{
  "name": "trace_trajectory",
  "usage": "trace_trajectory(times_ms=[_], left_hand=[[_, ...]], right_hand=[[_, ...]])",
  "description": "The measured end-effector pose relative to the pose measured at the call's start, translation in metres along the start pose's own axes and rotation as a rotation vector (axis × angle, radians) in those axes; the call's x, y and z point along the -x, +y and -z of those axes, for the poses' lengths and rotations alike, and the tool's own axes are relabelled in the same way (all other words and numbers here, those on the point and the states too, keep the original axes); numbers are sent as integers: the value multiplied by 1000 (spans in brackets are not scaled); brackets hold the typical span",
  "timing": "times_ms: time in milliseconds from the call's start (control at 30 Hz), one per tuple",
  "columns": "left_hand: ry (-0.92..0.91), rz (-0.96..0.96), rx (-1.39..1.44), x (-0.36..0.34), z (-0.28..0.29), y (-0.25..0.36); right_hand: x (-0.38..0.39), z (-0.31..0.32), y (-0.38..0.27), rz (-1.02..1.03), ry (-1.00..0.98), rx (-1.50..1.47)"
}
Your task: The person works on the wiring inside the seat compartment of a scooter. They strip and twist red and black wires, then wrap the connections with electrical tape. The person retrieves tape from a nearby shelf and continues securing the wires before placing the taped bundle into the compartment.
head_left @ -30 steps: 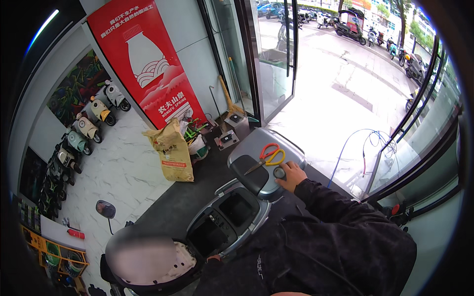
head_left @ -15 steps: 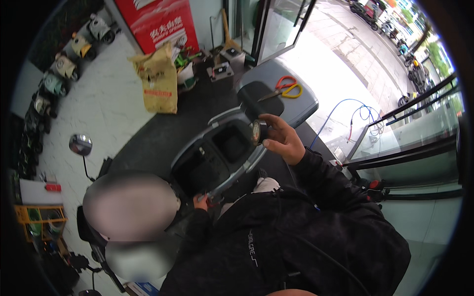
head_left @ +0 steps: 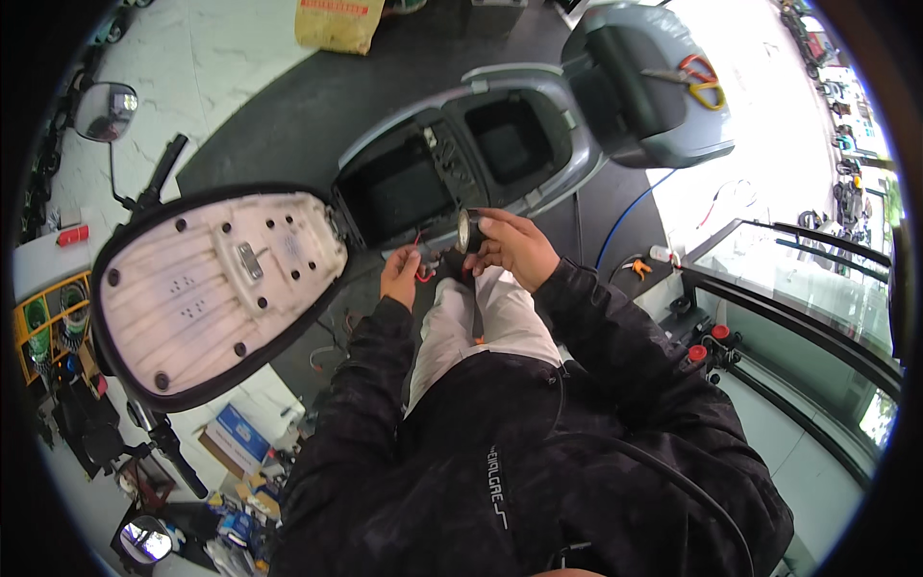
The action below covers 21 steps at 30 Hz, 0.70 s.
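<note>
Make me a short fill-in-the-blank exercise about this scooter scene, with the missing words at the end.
Of the two hands, the one holding the round black tape roll is the ____.
The one pinching the thin red wire is the ____.
The metal-bladed scissors have one red handle and one ____ handle.
The large oval scooter seat, its cream underside showing, is ____ (open or shut).

Missing words: right hand; left hand; yellow; open.

Blk jacket [head_left: 433, 452]: wht lettering [head_left: 497, 489] running down the front, plus a small wht mark nr the hem. Yellow sack [head_left: 332, 37], top edge: red printed strip, partly cut off. Blue/wht carton [head_left: 236, 438], lower L: print too blurry. Tape roll [head_left: 473, 223]: too small to tell.
</note>
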State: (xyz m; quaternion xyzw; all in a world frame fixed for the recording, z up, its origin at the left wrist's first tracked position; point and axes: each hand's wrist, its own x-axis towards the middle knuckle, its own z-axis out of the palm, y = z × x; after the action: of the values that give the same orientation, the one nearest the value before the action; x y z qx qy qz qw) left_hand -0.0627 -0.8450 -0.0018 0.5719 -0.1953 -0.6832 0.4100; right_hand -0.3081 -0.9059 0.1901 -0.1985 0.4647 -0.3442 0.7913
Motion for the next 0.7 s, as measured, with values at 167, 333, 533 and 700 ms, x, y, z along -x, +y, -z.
trace_trajectory(times_ms=[167, 333, 533, 700], left_hand=[[-85, -228, -198, 33, -6, 18], [-384, -118, -105, 42, 4, 42], [-415, -156, -336, 41, 9, 44], [-393, -232, -337, 39, 11, 34]], right_hand=[[-45, 14, 80, -217, 46, -5], [-66, 11, 121, -334, 35, 64], [-68, 5, 141, -189, -1, 209], [-61, 9, 144, -29, -115, 289]])
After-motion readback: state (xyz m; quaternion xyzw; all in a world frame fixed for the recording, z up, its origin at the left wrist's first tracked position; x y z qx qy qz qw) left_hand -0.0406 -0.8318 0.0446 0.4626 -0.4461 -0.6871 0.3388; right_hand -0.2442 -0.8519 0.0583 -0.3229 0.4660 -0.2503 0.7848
